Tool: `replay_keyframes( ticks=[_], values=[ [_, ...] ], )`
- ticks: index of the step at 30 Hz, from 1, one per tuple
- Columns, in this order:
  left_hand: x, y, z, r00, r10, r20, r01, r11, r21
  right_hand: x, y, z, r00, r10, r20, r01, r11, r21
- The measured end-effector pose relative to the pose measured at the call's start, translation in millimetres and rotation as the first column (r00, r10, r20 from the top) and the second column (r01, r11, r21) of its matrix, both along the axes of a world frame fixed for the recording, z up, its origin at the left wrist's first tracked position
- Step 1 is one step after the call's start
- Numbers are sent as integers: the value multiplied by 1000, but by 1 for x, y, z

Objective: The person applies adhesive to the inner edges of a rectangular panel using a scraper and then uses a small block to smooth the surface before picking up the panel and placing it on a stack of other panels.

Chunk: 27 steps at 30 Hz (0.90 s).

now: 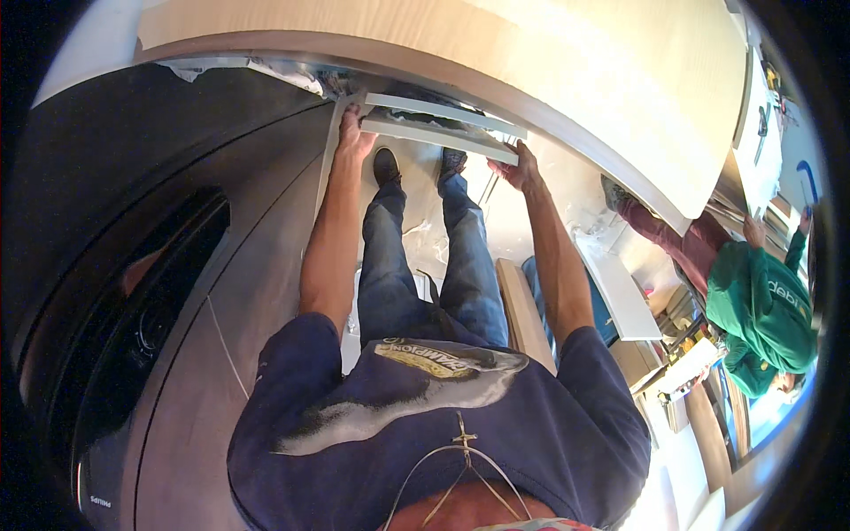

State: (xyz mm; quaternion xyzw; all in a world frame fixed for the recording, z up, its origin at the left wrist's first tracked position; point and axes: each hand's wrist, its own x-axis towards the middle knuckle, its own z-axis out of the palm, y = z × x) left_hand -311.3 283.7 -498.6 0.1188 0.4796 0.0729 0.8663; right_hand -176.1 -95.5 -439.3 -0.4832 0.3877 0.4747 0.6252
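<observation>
Between my two hands is a white, narrow rectangular frame (438, 137), with two long parallel boards and a dark gap between them. It looks like a shallow drawer or box frame, though its exact kind is unclear. My left hand (354, 134) is closed round its left end. At the right end, my right hand (517, 168) grips the near board, fingers curled under it. The frame's far side lies close against the edge of a light wooden tabletop (460, 35), and whether they touch cannot be made out.
A dark cabinet with a screen-like black panel (168, 292) stands along my left. Wooden boards (525, 310) and a white panel (617, 288) lean at my right. A person in a green top (761, 292) bends over at the far right, among boards and tools. Scraps litter the floor.
</observation>
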Motion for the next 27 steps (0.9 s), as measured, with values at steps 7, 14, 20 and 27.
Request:
replay_keyframes(
  ticks=[7, 14, 20, 27],
  values=[
    [38, -34, 110, 980, -55, -192, 150, 835, 529, -29, 14, 14, 881, -79, 467, 220, 941, -256],
    [49, -36, 86, 921, -193, -338, 387, 557, 735, -25, 45, 32, 873, -115, 475, 240, 948, -211],
    [17, -39, 58, 959, -121, -255, 275, 606, 747, -42, 32, 37, 860, -135, 493, 196, 978, -75],
    [-48, -53, 66, 925, -69, -374, 254, 844, 472, -52, -12, 33, 991, -132, 32, 132, 991, -1]
  ],
)
